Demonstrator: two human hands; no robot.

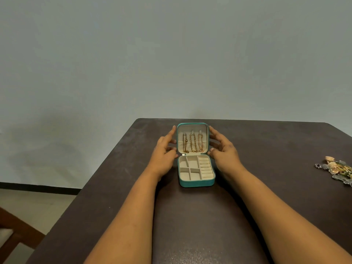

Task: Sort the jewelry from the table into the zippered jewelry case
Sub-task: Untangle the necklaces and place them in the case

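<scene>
My left hand (163, 151) rests beside the open jewelry case (196, 168) mid-table, fingers spread, loose; my right hand (222, 149) flanks the lid likewise. Case steadied, I judge; next I reach for the jewelry pile (336, 168) far right

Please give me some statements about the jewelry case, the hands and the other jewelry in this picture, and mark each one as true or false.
1. The jewelry case lies open on the table. True.
2. Gold chains hang inside the lid. True.
3. The compartments in the base are full of rings. False: they hold nothing.
4. The left hand and right hand are on either side of the lid, fingers straight or relaxed. True.
5. The loose jewelry pile lies left of the case. False: it lies far to the right, near the table edge.
6. One hand has a grip on an earring. False: neither hand holds any jewelry.
</scene>
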